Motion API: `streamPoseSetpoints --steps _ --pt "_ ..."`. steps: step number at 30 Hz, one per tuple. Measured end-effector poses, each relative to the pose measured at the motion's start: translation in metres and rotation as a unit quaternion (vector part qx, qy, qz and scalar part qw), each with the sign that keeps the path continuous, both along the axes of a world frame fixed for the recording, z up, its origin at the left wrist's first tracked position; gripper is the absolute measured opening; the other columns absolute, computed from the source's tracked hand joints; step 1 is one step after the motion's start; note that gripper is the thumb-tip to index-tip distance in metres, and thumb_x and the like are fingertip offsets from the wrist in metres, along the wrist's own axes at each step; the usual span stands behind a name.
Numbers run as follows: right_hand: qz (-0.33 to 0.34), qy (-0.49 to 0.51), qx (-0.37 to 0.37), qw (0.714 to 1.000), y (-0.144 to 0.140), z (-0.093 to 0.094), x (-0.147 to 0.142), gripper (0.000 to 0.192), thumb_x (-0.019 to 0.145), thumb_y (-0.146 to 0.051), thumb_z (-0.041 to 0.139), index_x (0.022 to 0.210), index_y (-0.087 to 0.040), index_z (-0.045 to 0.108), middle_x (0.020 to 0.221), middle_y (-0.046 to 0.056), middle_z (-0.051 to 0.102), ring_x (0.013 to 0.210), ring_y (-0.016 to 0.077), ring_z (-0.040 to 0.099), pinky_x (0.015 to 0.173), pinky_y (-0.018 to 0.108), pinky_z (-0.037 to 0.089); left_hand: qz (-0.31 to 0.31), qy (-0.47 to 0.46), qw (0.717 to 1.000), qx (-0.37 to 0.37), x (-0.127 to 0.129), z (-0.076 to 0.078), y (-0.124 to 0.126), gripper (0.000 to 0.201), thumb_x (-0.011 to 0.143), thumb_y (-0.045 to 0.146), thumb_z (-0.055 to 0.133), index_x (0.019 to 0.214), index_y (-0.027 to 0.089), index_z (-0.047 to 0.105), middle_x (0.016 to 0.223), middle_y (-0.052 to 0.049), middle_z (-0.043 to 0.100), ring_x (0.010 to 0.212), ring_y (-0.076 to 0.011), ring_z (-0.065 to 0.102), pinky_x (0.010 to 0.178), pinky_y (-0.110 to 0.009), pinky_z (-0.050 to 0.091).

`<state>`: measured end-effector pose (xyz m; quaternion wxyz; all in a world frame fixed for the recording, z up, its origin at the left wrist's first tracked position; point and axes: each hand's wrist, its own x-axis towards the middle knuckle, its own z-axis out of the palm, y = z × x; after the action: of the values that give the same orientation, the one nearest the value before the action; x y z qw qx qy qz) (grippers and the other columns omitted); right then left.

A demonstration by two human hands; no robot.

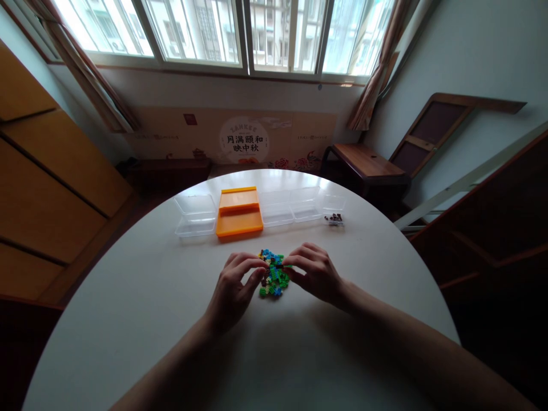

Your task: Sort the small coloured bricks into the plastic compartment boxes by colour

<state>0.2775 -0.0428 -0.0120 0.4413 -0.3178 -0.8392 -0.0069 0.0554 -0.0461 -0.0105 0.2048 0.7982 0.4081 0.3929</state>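
Brick pile (272,275) between left hand (233,291), right hand (314,273), fingertips touching

Small green-and-blue brick pile (273,276) on white table, between both hands.

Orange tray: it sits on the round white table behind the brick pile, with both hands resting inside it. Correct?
Not quite. The head view shows the orange tray untouched; the left hand and right hand are on the brick pile.
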Motion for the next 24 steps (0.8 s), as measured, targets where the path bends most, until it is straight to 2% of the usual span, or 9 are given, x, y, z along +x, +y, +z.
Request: streamPoseSetpoints --steps 6,9,12,16,20,22,24 --pt "-0.091 0.032 0.001 0.995 0.02 -0.004 0.025 0.007 0.085 -0.022 0.062 0.08 -0.02 0.066 0.076 0.004 0.067 0.071 0.0166 0.059 0.068 0.03 0.048 0.022 0.001 1.0 0.015 -0.001 0.003 0.001 0.019 0.09 0.033 0.054 0.095 0.021 0.067 0.091 -0.005 0.066 0.09 -0.0201 0.058 0.082 -0.033 0.048" --pt "-0.165 0.057 -0.007 0.985 0.033 -0.006 0.046 0.008 0.083 -0.022 0.062 0.078 -0.019 0.067 0.075 0.004 0.066 0.069 0.0171 0.059 0.07 0.031 0.048 0.029 0.002 0.999 0.019 -0.002 0.004 0.0 0.019 0.09 0.034 0.054 0.096 0.021 0.066 0.091 -0.005 0.067 0.09 -0.0202 0.058 0.082 -0.034 0.048" --pt "-0.26 0.115 -0.038 0.958 0.048 -0.01 0.072 0.012 0.082 -0.028 0.063 0.078 -0.017 0.069 0.071 0.003 0.065 0.061 0.0153 0.055 0.065 0.03 0.048 0.027 0.008 0.999 0.023 -0.004 0.003 -0.002 0.018 0.09 0.034 0.054 0.097 0.021 0.065 0.092 -0.005 0.066 0.091 -0.0201 0.058 0.083 -0.034 0.048" --pt "-0.357 0.204 -0.112 0.905 0.064 -0.021 0.104 0.024 0.077 -0.036 0.064 0.082 -0.014 0.072 0.073 0.005 0.067 0.057 0.0145 0.053 0.062 0.03 0.047 0.031 0.011 0.999 0.027 -0.006 0.001 -0.001 0.018 0.09 0.033 0.054 0.099 0.021 0.064 0.093 -0.005 0.067 0.092 -0.0204 0.058 0.084 -0.036 0.048" --pt "-0.392 0.229 -0.188 0.871 0.072 -0.028 0.119 0.037 0.073 -0.043 0.064 0.093 -0.013 0.073 0.075 0.007 0.069 0.057 0.0149 0.053 0.06 0.03 0.046 0.045 0.01 0.998 0.035 -0.005 0.0 -0.001 0.02 0.09 0.033 0.054 0.103 0.021 0.063 0.094 -0.004 0.067 0.093 -0.0209 0.058 0.083 -0.036 0.048" --pt "-0.397 0.237 -0.191 0.866 0.072 -0.028 0.119 0.038 0.074 -0.043 0.062 0.094 -0.013 0.073 0.075 0.007 0.069 0.057 0.0151 0.053 0.06 0.03 0.046 0.048 0.013 0.998 0.038 -0.005 0.001 0.0 0.019 0.089 0.031 0.054 0.102 0.021 0.063 0.094 -0.004 0.067 0.093 -0.0204 0.058 0.083 -0.036 0.048" --pt "-0.389 0.232 -0.182 0.873 0.07 -0.026 0.115 0.034 0.074 -0.041 0.062 0.091 -0.013 0.074 0.076 0.007 0.069 0.057 0.0151 0.053 0.061 0.031 0.047 0.053 0.02 0.997 0.043 -0.005 0.0 0.0 0.017 0.089 0.027 0.053 0.101 0.021 0.063 0.094 -0.004 0.066 0.092 -0.0199 0.057 0.083 -0.035 0.048"
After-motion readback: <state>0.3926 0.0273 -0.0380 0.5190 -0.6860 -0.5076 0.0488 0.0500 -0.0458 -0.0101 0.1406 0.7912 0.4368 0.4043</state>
